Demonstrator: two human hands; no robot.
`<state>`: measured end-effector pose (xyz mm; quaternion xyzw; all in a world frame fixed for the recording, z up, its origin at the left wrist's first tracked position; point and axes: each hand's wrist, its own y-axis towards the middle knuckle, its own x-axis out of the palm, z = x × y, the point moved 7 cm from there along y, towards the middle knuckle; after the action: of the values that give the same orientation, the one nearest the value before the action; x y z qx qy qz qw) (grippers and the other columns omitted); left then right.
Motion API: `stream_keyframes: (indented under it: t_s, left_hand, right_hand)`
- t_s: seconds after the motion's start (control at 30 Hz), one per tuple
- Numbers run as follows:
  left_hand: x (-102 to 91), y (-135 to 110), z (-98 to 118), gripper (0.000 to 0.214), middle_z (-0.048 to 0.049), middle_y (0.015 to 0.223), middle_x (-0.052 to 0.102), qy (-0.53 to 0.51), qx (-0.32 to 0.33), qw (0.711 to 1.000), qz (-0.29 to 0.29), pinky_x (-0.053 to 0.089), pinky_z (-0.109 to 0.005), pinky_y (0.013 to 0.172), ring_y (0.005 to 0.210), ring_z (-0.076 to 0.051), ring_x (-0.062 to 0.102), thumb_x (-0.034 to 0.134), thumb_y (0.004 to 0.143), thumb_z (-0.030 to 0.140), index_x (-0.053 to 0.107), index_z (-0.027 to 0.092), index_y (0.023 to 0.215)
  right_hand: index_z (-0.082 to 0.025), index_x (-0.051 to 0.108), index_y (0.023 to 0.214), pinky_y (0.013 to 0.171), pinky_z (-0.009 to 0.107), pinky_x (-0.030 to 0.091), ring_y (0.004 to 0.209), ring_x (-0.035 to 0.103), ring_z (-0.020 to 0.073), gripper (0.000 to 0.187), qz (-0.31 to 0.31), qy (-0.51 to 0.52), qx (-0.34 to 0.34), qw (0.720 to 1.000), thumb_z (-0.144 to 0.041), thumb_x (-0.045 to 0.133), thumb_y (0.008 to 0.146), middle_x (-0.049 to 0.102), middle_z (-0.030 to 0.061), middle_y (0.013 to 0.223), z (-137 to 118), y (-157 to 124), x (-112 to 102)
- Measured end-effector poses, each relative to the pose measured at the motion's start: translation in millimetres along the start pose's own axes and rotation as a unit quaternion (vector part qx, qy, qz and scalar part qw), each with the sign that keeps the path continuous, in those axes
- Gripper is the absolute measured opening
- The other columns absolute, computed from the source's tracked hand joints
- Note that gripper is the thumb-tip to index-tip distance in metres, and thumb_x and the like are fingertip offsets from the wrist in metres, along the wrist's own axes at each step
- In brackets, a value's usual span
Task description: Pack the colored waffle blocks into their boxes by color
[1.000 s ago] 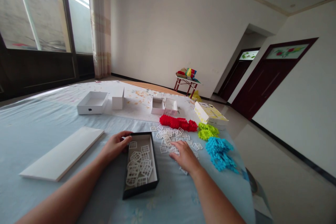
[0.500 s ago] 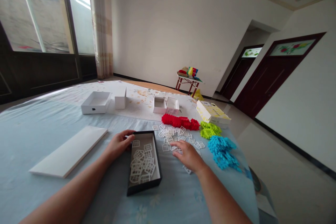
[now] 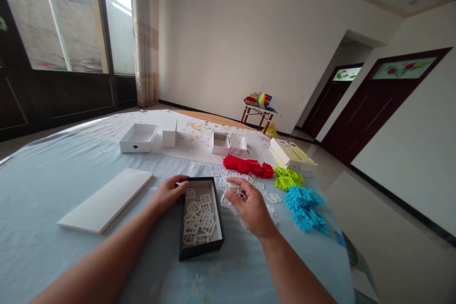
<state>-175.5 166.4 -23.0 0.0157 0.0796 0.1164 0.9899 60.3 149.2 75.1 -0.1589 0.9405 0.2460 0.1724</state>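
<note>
My left hand (image 3: 170,194) is closed on the far left corner of a black-edged box (image 3: 202,249), its thumb over the rim. Inside the box lies a loose heap of small white plastic toy window frames (image 3: 194,218), with grid bars. To the right of the box, my right hand (image 3: 252,205) is raised a little over the cloth, thumb and fingers curled around several white window frames (image 3: 230,195). More loose window frames (image 3: 273,198) are scattered on the cloth around and behind that hand, partly hidden by it.
Behind the frames lie red (image 3: 247,166), green (image 3: 288,178) and blue (image 3: 306,209) plastic piece piles. A yellow-white box (image 3: 292,154), small white boxes (image 3: 221,143) and a white open box (image 3: 138,138) stand farther back. A long white lid (image 3: 107,202) lies left.
My right hand has lifted from the scattered window frames and its fingers have curled in, with several frames now in them. My left hand still holds the box; the view has shifted slightly.
</note>
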Motion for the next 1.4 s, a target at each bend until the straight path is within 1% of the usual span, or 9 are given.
stream_keyframes:
  t_s: [0.17, 0.27, 0.4, 0.53, 0.67, 0.8, 0.93, 1.1, 1.4]
  left_hand:
    - [-1.5, 0, -2, 0.036, 0.0036, 0.053, 0.060, 0.007, 0.007, 1.000, 0.004, 0.042, -0.021, 0.041, 0.041, -0.011, 0.053, 0.059, 0.066, 0.038, 0.060, 0.015, 0.094]
    - [-2.3, 1, -4, 0.038, 0.0036, 0.052, 0.059, 0.009, 0.007, 1.000, 0.008, 0.041, -0.021, 0.040, 0.041, -0.011, 0.053, 0.059, 0.066, 0.039, 0.060, 0.014, 0.094]
    - [-1.8, 2, -5, 0.039, 0.0025, 0.054, 0.061, 0.007, 0.000, 1.000, 0.002, 0.044, -0.022, 0.042, 0.043, -0.012, 0.055, 0.060, 0.066, 0.040, 0.060, 0.014, 0.095]
    - [0.1, 1, -3, 0.041, 0.0022, 0.058, 0.062, -0.004, -0.007, 1.000, -0.008, 0.045, -0.022, 0.045, 0.046, -0.012, 0.057, 0.061, 0.064, 0.039, 0.059, 0.015, 0.097]
    - [1.8, 0, 1, 0.042, 0.0024, 0.057, 0.062, -0.007, -0.017, 1.000, -0.015, 0.045, -0.022, 0.045, 0.045, -0.012, 0.056, 0.061, 0.065, 0.039, 0.057, 0.014, 0.098]
    - [0.9, 0, 2, 0.043, 0.0022, 0.056, 0.062, -0.005, -0.024, 1.000, -0.008, 0.045, -0.023, 0.045, 0.044, -0.012, 0.055, 0.063, 0.064, 0.039, 0.057, 0.014, 0.098]
    - [-0.6, 0, 3, 0.042, 0.0016, 0.058, 0.062, 0.009, -0.011, 1.000, -0.003, 0.046, -0.023, 0.045, 0.045, -0.013, 0.056, 0.063, 0.064, 0.040, 0.059, 0.014, 0.097]
    - [-0.7, 3, -2, 0.044, -0.0009, 0.064, 0.065, 0.013, -0.009, 1.000, -0.015, 0.048, -0.024, 0.049, 0.051, -0.014, 0.059, 0.061, 0.067, 0.041, 0.056, 0.014, 0.102]
    - [-0.3, 0, 4, 0.044, 0.0016, 0.059, 0.063, 0.020, -0.014, 1.000, -0.004, 0.046, -0.023, 0.047, 0.049, -0.014, 0.058, 0.062, 0.064, 0.043, 0.059, 0.016, 0.098]
  right_hand:
    - [-0.024, 0.058, 0.112, 0.083, 0.030, 0.048, 0.092, 0.060, 0.0163, 0.032, -0.068, 0.020, -0.066, 0.995, -0.033, 0.055, 0.081, 0.064, 0.0048, 0.102, -18, -6, 37]
    - [-0.023, 0.055, 0.116, 0.084, 0.031, 0.048, 0.095, 0.060, 0.0166, 0.035, -0.085, 0.023, -0.083, 0.993, -0.033, 0.053, 0.082, 0.063, 0.0061, 0.105, -14, -6, 40]
    - [-0.022, 0.059, 0.109, 0.080, 0.029, 0.049, 0.091, 0.060, 0.0163, 0.029, -0.018, -0.030, -0.080, 0.996, -0.032, 0.051, 0.082, 0.063, 0.0064, 0.103, 0, -2, 6]
    - [-0.020, 0.061, 0.105, 0.075, 0.030, 0.050, 0.085, 0.061, 0.0169, 0.029, 0.034, -0.112, -0.010, 0.993, -0.033, 0.052, 0.080, 0.064, 0.0068, 0.100, 33, -1, -45]
    - [-0.018, 0.059, 0.108, 0.076, 0.033, 0.049, 0.087, 0.061, 0.0199, 0.036, 0.017, -0.179, 0.093, 0.979, -0.034, 0.055, 0.076, 0.064, 0.0087, 0.102, 79, -12, -85]
    - [-0.017, 0.056, 0.113, 0.089, 0.038, 0.041, 0.103, 0.055, 0.0237, 0.046, -0.027, -0.252, 0.135, 0.958, -0.036, 0.060, 0.071, 0.060, 0.0106, 0.112, 109, -26, -101]
    - [-0.015, 0.052, 0.119, 0.097, 0.040, 0.032, 0.115, 0.045, 0.0262, 0.059, -0.063, -0.295, 0.151, 0.941, -0.042, 0.063, 0.067, 0.054, 0.0130, 0.120, 120, -34, -102]
    - [-0.017, 0.051, 0.121, 0.099, 0.041, 0.030, 0.118, 0.041, 0.0290, 0.074, -0.110, -0.300, 0.162, 0.934, -0.050, 0.069, 0.058, 0.051, 0.0128, 0.123, 122, -38, -94]
    - [-0.020, 0.055, 0.116, 0.096, 0.036, 0.034, 0.110, 0.047, 0.0237, 0.057, -0.132, -0.237, 0.113, 0.956, -0.034, 0.069, 0.063, 0.054, 0.0084, 0.114, 106, -32, -71]
